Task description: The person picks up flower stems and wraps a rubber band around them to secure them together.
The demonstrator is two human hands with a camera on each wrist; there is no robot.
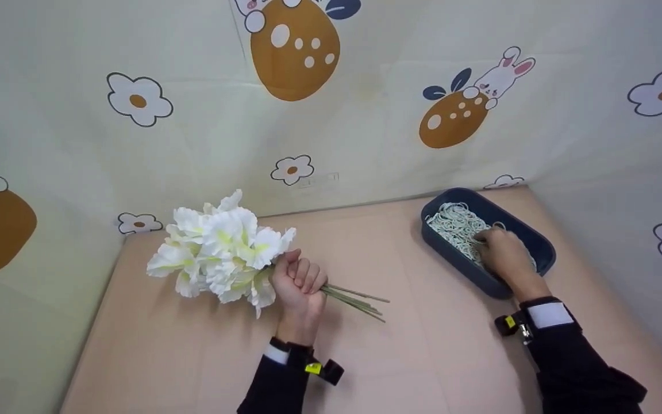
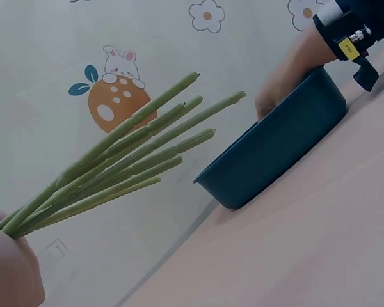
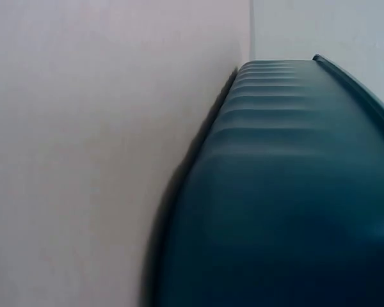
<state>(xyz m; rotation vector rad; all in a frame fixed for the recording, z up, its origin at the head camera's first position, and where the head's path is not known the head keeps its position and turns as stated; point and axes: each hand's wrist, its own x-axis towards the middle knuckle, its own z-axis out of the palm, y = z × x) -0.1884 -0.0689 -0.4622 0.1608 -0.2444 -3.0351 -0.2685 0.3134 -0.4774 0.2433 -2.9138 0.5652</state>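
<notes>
My left hand [image 1: 299,282] grips a bunch of white artificial flowers [image 1: 227,244] by the stems, just below the blooms. The green stems [image 2: 128,147] stick out past the hand toward the right and fan apart at their cut ends. My right hand [image 1: 506,256] reaches down into a dark blue bin [image 1: 538,241]. Inside the bin lies a heap of thin, pale green loops that look like rubber bands [image 1: 454,230]. The right fingertips are at the heap, and whether they pinch a band is hidden. In the right wrist view, the bin's ribbed outer wall [image 3: 275,173] blocks sight of the hand.
A pinkish-beige table top [image 1: 388,351] lies beneath both hands. Behind it hangs a pale wall cloth [image 1: 365,132] with rabbit and flower prints, meeting the table's back edge near the bin. Each wrist wears a small black camera [image 1: 331,372].
</notes>
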